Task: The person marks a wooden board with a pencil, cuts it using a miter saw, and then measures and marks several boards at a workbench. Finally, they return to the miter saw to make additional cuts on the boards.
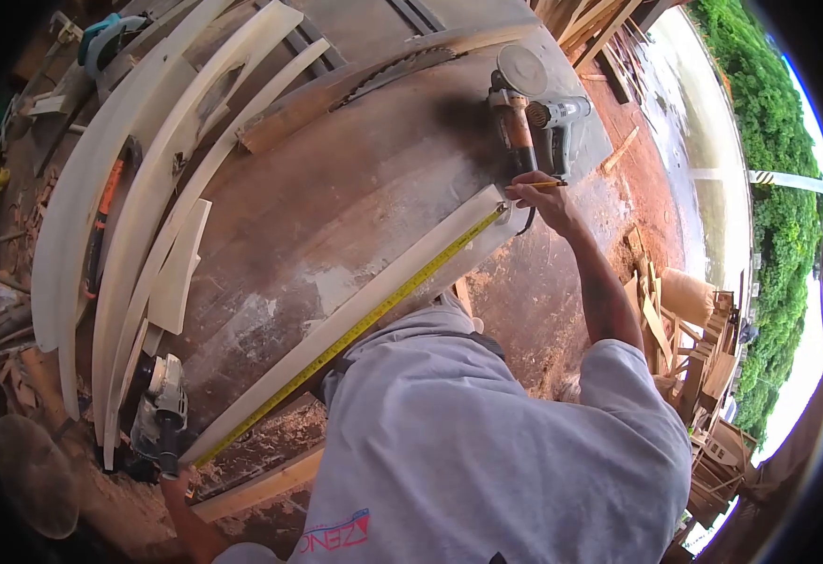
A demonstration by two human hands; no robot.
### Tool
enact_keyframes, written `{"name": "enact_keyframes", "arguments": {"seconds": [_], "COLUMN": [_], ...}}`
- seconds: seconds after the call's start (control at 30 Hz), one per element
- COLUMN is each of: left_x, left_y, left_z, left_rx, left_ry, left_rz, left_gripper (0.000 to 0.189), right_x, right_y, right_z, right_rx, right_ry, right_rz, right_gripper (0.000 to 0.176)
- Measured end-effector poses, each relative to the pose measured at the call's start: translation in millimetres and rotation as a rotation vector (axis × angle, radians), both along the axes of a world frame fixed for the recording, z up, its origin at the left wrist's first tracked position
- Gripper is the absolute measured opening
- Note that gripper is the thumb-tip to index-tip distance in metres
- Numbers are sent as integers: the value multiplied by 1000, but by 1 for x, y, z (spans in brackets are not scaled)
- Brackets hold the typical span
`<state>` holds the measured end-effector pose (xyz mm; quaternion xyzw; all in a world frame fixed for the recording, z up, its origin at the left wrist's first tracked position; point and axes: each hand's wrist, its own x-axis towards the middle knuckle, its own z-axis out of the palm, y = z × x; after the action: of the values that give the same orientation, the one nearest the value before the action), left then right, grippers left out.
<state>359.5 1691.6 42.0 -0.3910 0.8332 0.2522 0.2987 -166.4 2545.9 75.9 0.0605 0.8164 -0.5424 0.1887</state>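
A long pale board [355, 308] lies diagonally across the worktable, with a yellow tape measure [364, 322] stretched along it. My left hand [177, 486] is at the board's lower-left end, closed at the tape's near end; its fingers are partly hidden. At the upper-right end, my right hand [541, 199] pinches a pencil [545, 184] close to the tape's tip. Just beyond that hand lie an orange-bodied grinder [513, 117] with a round disc and a grey power tool [560, 117]. Another power tool [161, 409] sits right beside my left hand.
Several curved pale wooden pieces [163, 155] lie on the left, with an orange-handled tool [109, 202] among them. A curved wooden strip [285, 127] and a saw blade [397, 70] rest toward the back. Scrap wood [703, 376] is piled at right.
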Motion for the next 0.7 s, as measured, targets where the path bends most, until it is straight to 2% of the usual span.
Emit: {"name": "enact_keyframes", "arguments": {"seconds": [0.07, 0.1, 0.17, 0.27, 0.3, 0.37, 0.47, 0.5, 0.57, 0.7], "left_x": [41, 32, 7, 56, 45, 5, 9, 15, 23, 15], "left_y": [-43, -34, -5, -48, -38, -3, -6, -12, -23, -14], "left_z": [-38, -30, -4, -41, -32, -4, -7, -13, -23, -18], "left_rx": [-117, -115, -54, 7, 8, -40, -70, -71, -98, -109], "left_ry": [62, 62, -6, 128, 123, -55, -53, -53, -155, -154], "left_rz": [-186, -183, -17, -15, -14, -34, 71, 70, 48, 17], "left_gripper": [33, 33, 26, 25, 25, 22, 22, 22, 37, 38], "right_x": [-8, -12, -14, -11, -10, -8, -4, -2, 0, 5], "right_y": [1, -2, 0, -5, -7, -7, -13, -16, -22, -26], "right_z": [0, 2, -5, -12, -14, -21, -19, -16, -10, -9], "right_rx": [71, 139, 139, 95, 51, 60, 104, 138, 148, 179], "right_ry": [-84, -110, -117, -118, -103, -91, -37, 3, 14, 80], "right_rz": [66, 93, 94, 64, 32, 27, 23, 22, 20, 28], "right_gripper": [34, 34, 33, 32, 30, 28, 23, 21, 20, 17]}}
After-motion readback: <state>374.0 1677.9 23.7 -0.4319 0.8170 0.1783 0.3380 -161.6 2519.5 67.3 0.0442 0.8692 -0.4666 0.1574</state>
